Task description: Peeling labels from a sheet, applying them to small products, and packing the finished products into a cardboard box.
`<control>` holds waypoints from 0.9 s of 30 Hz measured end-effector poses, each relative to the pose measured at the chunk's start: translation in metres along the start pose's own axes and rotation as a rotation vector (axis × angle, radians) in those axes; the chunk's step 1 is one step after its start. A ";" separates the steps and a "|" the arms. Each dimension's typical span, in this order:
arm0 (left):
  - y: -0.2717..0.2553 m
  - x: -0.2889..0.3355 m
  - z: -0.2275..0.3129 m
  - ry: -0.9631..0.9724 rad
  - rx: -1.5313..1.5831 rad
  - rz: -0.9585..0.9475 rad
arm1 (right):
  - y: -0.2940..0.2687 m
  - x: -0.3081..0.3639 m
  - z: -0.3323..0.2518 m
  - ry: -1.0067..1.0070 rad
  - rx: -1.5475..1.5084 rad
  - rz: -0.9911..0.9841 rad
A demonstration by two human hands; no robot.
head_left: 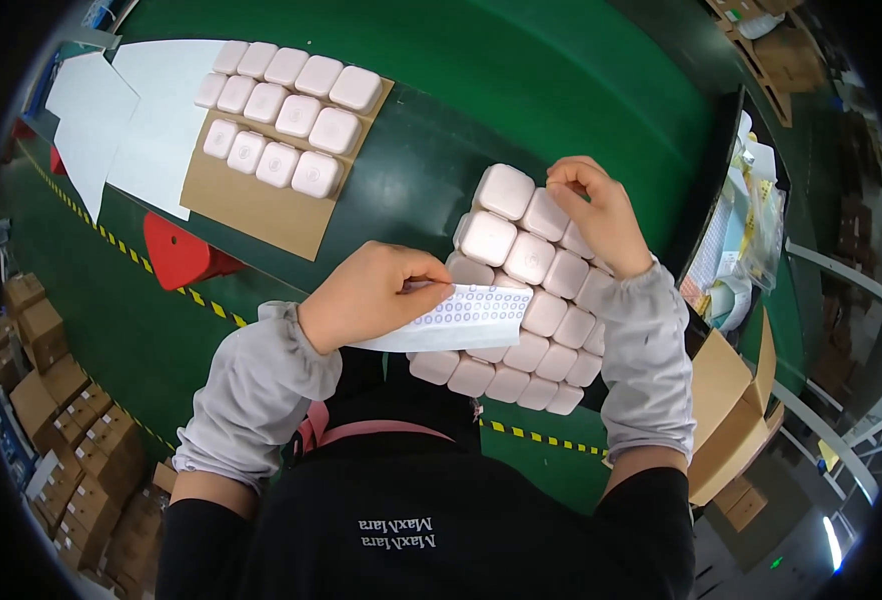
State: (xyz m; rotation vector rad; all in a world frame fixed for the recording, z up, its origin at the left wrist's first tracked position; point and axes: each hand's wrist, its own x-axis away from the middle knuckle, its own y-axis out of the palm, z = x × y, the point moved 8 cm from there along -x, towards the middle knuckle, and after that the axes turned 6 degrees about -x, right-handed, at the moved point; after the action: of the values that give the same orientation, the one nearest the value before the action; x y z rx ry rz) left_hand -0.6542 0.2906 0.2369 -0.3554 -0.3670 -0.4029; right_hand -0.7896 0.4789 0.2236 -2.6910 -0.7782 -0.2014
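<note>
And here's the left hand (376, 290), thumb and forefinger closed on the upper edge of a white sheet (476, 308) printed with rows of small purple rings, held over the nearer block of pale pink cases (488, 238). Up at the far side of that block, the right hand (601, 210) curls in, thumb and fingertips close together above the cases (whether they pinch anything, I can't tell). Over to the left, more pink cases (301, 116) sit in three rows on brown cardboard (251, 215) upon the green table (411, 130).
</note>
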 end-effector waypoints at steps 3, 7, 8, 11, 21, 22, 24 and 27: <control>-0.001 -0.001 -0.002 0.003 0.004 0.007 | 0.006 -0.009 0.008 0.039 0.137 -0.079; -0.009 0.003 -0.005 -0.001 0.013 0.057 | 0.023 0.012 -0.021 -0.098 0.059 -0.107; -0.010 0.005 -0.007 -0.010 0.017 0.066 | 0.031 0.023 -0.037 -0.211 0.015 -0.148; -0.008 0.006 -0.005 0.013 0.052 0.094 | 0.052 0.055 -0.061 -0.400 0.378 -0.220; -0.007 0.005 0.007 0.009 0.081 0.087 | 0.063 0.072 -0.071 -0.472 0.452 -0.136; -0.007 0.005 0.007 0.000 0.101 0.086 | 0.064 0.072 -0.071 -0.472 0.451 -0.136; -0.007 0.005 0.006 -0.009 0.120 0.085 | 0.063 0.074 -0.074 -0.511 0.466 -0.078; -0.007 0.005 0.006 -0.023 0.132 0.080 | 0.063 0.077 -0.077 -0.547 0.480 -0.050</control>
State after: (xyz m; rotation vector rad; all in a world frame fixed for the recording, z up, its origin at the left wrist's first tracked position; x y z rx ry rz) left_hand -0.6542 0.2854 0.2459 -0.2453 -0.3988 -0.2951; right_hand -0.6945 0.4394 0.2956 -2.2702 -0.8995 0.6544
